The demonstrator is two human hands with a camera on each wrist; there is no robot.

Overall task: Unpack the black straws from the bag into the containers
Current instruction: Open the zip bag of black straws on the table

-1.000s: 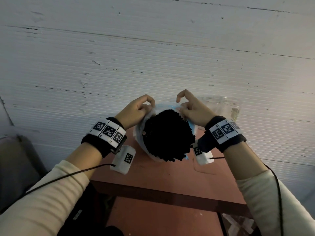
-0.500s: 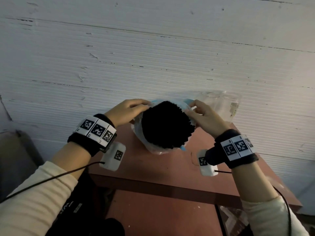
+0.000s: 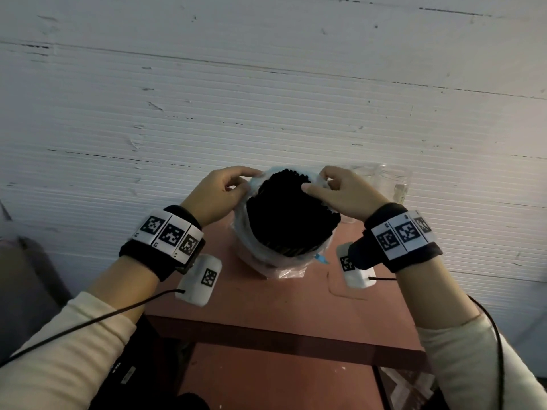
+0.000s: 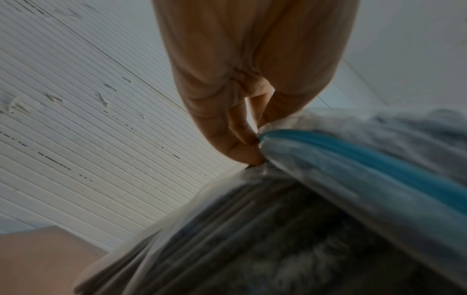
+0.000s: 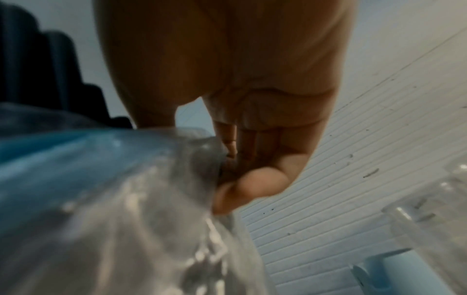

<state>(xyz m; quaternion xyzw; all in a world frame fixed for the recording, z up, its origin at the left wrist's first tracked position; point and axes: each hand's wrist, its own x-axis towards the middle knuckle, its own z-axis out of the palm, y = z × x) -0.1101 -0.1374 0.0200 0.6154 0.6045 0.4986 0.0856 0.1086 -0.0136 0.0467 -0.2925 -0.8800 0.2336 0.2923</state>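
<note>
— While both hands are busy at the bag (image 3: pixel 268 255), which step would you say this is?

— Opening it, by my reading. No straw is out yet. The bag stands on the red table (image 3: pixel 275 303), and the black straws (image 3: pixel 291 214) are packed upright inside it, their ends showing at the mouth.

— Start nearest us. What is on our side of the bag?

— Only bare tabletop and the two wrists with their marker bands. A scrap of the blue seal strip (image 3: pixel 321 258) pokes out at the bag's near edge.

— And at the bag itself?

— The left hand (image 3: pixel 220 196) pinches the plastic rim on the bag's left side; the left wrist view shows thumb and fingertips (image 4: pixel 248 157) closed on the film right where the blue strip starts. The right hand (image 3: pixel 344 193) does likewise on the bag's right side, fingers curled, thumb (image 5: pixel 248 189) pressed against the clear plastic.

— Beyond the bag?

— To its right and a little behind, near the white wall (image 3: pixel 266 99), stand the clear containers (image 3: pixel 381 182). They look empty, though glare makes that hard to settle.

— So what does the next move call for?

— I judge the rim must be drawn down or spread wider until the straw ends stand free. Then one hand should steady the bag while the other grasps a bundle and carries it right to a container. The film looks slippery and the bundle loose, so a firm, even grip matters.
</note>
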